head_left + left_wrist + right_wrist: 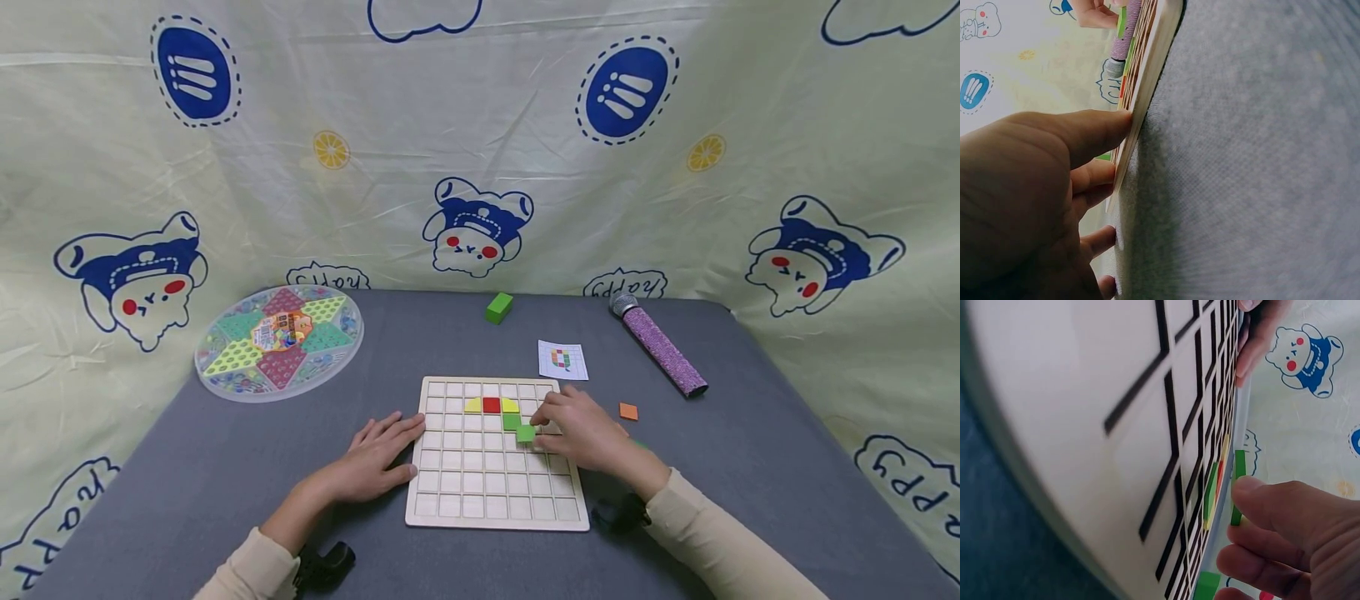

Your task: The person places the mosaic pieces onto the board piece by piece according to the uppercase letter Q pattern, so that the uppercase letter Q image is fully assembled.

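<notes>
My right hand [573,429] pinches a green square tile [525,434] between thumb and fingers over the right half of a white grid board [465,483]. In the right wrist view this held tile [1239,465] stands on edge, just off the board's surface. Set in the grid are a red tile [491,405] between two yellow corner pieces [472,406], and a green tile [512,422] below the right one. My left hand [375,458] lies at the board's left edge, fingers extended; in the left wrist view its thumb [1104,130] touches the wooden rim.
Behind the board lie a green block [498,308] and a pattern card [562,361]. To the right are an orange tile [628,412] and a purple glittery microphone [663,350]. A round star-patterned game board [281,342] sits at the back left. A printed curtain [480,108] hangs behind the table.
</notes>
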`<act>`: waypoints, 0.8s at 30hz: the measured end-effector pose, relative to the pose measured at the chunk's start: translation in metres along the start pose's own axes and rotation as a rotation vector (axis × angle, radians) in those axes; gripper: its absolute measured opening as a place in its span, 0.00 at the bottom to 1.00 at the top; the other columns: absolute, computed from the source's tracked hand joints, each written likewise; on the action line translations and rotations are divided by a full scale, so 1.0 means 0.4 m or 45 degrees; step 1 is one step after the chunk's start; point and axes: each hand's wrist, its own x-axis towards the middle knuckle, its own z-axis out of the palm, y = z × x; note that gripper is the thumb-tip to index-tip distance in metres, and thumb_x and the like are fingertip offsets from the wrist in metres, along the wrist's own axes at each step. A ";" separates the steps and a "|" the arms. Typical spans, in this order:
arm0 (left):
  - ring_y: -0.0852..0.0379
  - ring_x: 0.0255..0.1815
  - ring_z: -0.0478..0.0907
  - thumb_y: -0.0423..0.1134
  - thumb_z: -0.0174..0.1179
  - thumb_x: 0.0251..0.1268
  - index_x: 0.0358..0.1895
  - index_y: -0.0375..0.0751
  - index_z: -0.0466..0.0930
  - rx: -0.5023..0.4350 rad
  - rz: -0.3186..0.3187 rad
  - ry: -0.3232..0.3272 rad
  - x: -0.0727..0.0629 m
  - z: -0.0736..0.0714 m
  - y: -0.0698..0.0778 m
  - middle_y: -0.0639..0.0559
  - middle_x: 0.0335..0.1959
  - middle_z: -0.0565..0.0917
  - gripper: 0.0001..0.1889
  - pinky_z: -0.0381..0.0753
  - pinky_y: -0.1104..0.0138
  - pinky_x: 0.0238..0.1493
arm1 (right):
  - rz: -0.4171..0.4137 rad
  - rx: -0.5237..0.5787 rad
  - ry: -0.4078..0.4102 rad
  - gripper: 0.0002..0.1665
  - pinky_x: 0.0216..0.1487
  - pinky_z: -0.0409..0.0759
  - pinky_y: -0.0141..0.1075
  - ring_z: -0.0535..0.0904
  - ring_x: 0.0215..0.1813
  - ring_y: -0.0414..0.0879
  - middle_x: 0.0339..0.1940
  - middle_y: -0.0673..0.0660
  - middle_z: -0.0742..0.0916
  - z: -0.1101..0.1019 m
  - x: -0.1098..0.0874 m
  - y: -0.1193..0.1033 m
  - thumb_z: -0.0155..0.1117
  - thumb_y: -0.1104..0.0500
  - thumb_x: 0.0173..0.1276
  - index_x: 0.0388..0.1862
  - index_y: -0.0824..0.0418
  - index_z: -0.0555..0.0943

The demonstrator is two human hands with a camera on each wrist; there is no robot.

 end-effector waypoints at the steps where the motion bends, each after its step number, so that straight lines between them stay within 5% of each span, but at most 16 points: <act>1: 0.38 0.77 0.45 0.45 0.52 0.70 0.74 0.43 0.53 -0.002 0.000 0.000 0.000 0.000 0.000 0.48 0.75 0.57 0.33 0.38 0.36 0.70 | -0.022 -0.002 0.011 0.12 0.38 0.67 0.34 0.68 0.36 0.39 0.33 0.45 0.83 0.002 0.001 -0.001 0.73 0.50 0.53 0.36 0.52 0.86; 7: 0.39 0.77 0.44 0.45 0.52 0.70 0.74 0.43 0.53 -0.011 -0.004 -0.007 0.000 -0.002 0.001 0.48 0.76 0.56 0.33 0.38 0.36 0.70 | -0.137 -0.012 0.057 0.12 0.36 0.68 0.33 0.69 0.35 0.40 0.32 0.46 0.84 0.014 0.006 -0.007 0.74 0.51 0.51 0.35 0.53 0.86; 24: 0.39 0.77 0.44 0.45 0.52 0.70 0.74 0.43 0.53 -0.007 -0.006 -0.002 -0.001 -0.002 0.004 0.49 0.76 0.56 0.32 0.38 0.37 0.70 | -0.123 -0.006 0.006 0.10 0.35 0.64 0.30 0.68 0.35 0.38 0.34 0.45 0.84 0.023 0.022 -0.016 0.73 0.51 0.53 0.34 0.51 0.87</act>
